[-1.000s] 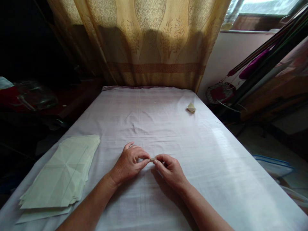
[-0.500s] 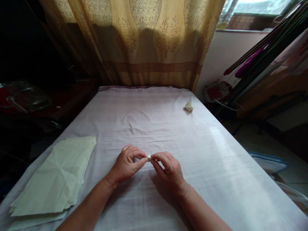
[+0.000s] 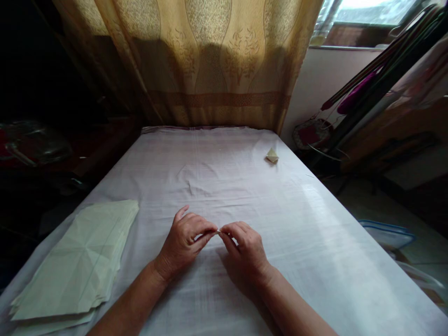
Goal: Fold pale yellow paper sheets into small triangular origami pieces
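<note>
Over the middle of the cloth-covered table, my left hand (image 3: 186, 240) and my right hand (image 3: 245, 245) meet fingertip to fingertip. Between them they pinch a small piece of folded paper (image 3: 219, 232), pale and mostly hidden by the fingers. Both thumbs and forefingers are closed on it; the little finger of my left hand sticks up. Off to the left lies a stack of pale green paper sheets (image 3: 75, 261), the top one marked with creases that cross at its centre. A small folded paper shape (image 3: 272, 156) rests near the far right corner.
A light checked cloth (image 3: 301, 261) covers the table, slightly wrinkled in the middle. Behind its far edge hangs a gold curtain (image 3: 210, 70). On the right floor are clear plastic containers with a blue rim (image 3: 387, 231). A dark slanted rack (image 3: 378, 84) stands beyond the right edge.
My left fingers have closed further over the small folded paper, so less of it shows. The left little finger has lifted. My right hand has barely moved.
</note>
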{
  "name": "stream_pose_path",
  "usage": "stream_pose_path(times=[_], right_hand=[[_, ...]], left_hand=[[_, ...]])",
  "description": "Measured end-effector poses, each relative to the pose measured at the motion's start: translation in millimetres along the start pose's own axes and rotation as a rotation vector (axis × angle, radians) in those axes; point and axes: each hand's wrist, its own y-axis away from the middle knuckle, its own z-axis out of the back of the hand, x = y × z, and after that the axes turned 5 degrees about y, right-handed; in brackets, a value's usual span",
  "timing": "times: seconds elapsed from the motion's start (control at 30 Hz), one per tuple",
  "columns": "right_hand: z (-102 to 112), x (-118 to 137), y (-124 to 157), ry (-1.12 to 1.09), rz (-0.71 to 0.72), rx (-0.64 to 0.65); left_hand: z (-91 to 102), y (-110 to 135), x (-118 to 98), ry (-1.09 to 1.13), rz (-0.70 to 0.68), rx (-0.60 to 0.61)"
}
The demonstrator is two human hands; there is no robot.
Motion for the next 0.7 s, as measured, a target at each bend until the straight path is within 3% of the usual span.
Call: stream_pose_path(times=[0.17, 0.4, 0.53, 0.7], right_hand=[[2, -1, -3, 0.049, 0.066, -0.020], [12, -8, -13, 0.127, 0.220, -0.112], [10, -14, -9, 0.237, 0.186, -0.007], [7, -19, 0, 0.236, 0.010, 0.193]], left_hand=[[-1.3, 0, -2, -0.098, -0.072, -0.080], [-5.8, 0, -4, -0.325, -0.360, -0.257], [-17.6, 6, 0, -0.384, -0.333, -0.174], [-30.5, 20, 0, -0.371, -0.203, -0.019]])
